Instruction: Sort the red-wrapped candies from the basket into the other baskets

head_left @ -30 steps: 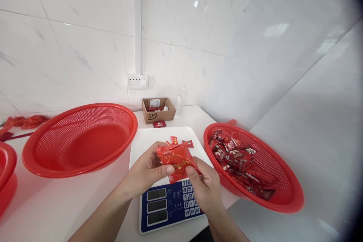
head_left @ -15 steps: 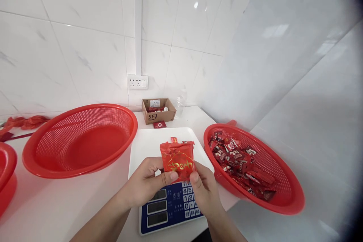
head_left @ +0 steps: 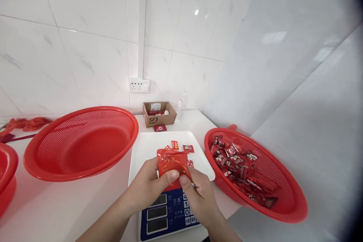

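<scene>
A shiny red packet (head_left: 172,162) with gold print is pinched between both hands above the weighing scale (head_left: 157,213). My left hand (head_left: 149,182) grips its left side, thumb flat across the front. On the other side my right hand (head_left: 200,193) holds the lower right part, its thumb close to the left one. Behind the packet, several small wrapped sweets (head_left: 188,148) lie on the scale's white pan (head_left: 147,143). The hands cover part of the blue keypad.
A red basket (head_left: 292,211) of wrapped sweets stands at the right. Another red basket (head_left: 132,136) is at the left, with a third (head_left: 10,159) cut off by the frame edge. Near the wall are a cardboard box (head_left: 163,120), a dark red packet (head_left: 160,128) and clear plastic (head_left: 181,106).
The right hand has slid inward and the thumbs are closer together. The packet has shifted slightly left and tilted, uncovering more sweets on the pan. The view has moved a little.
</scene>
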`<action>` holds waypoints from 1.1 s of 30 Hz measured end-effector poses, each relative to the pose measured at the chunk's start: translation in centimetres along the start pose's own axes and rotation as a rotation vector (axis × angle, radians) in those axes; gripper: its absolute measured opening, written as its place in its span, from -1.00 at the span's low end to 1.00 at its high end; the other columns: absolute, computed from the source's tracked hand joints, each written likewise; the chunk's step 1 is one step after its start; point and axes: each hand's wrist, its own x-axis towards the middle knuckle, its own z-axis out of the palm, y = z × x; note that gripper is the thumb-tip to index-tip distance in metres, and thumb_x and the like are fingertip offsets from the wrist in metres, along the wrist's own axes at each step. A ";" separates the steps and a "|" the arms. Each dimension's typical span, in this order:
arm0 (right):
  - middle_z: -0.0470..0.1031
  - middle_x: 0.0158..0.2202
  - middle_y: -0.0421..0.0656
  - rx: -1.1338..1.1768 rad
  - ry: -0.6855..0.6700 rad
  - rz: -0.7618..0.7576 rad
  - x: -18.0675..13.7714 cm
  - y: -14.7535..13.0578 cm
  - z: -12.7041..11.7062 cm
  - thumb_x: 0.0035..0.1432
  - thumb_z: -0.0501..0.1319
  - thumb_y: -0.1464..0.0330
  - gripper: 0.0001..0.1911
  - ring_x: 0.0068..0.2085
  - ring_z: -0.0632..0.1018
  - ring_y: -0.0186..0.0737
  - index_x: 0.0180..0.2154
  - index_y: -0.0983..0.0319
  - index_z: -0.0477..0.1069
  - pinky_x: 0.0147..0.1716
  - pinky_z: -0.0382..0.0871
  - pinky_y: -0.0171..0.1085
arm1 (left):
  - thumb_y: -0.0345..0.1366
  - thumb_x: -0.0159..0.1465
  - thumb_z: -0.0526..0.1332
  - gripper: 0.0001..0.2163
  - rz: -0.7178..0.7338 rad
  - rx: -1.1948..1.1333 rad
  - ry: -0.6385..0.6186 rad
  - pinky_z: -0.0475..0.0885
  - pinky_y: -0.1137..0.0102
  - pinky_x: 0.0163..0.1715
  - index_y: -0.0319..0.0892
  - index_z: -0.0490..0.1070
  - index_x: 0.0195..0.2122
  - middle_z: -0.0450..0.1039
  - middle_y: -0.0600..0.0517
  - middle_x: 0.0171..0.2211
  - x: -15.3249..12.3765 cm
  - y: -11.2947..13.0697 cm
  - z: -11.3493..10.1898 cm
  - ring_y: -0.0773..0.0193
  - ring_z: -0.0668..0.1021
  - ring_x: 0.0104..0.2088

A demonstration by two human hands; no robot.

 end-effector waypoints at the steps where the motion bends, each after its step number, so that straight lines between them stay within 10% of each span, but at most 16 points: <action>1: 0.50 -0.46 -0.17 -0.004 -0.022 -0.010 0.0 0.0 0.1 0.27 -0.01 0.18 -0.64 -0.44 0.48 -0.24 -0.32 0.19 0.48 -0.43 0.33 -0.31 | -0.15 0.26 0.16 -0.73 -0.005 0.000 0.015 0.39 0.32 -0.14 -0.18 0.48 -0.13 0.52 -0.03 -0.19 -0.1 0.1 0.0 0.15 0.51 -0.18; 16: 0.27 -0.56 -0.26 0.138 0.144 0.129 0.4 -0.4 -1.0 0.20 0.12 0.20 -0.71 -0.52 0.30 -0.36 -0.50 0.21 0.27 -0.52 0.24 -0.38 | -0.12 0.20 0.22 -0.77 -0.099 0.029 -0.111 0.34 0.45 -0.39 -0.20 0.42 -0.33 0.45 0.05 -0.39 -0.4 0.7 0.2 0.29 0.44 -0.39; 33: 0.30 -0.53 -0.21 0.277 0.154 0.063 -0.3 -2.0 -0.6 0.26 0.06 0.28 -0.69 -0.48 0.29 -0.30 -0.53 0.20 0.26 -0.48 0.20 -0.31 | -0.16 0.36 -0.04 -0.66 0.136 0.185 0.146 0.20 0.48 -0.58 -0.19 0.25 -0.52 0.20 0.09 -0.56 -2.8 1.3 0.5 0.39 0.27 -0.56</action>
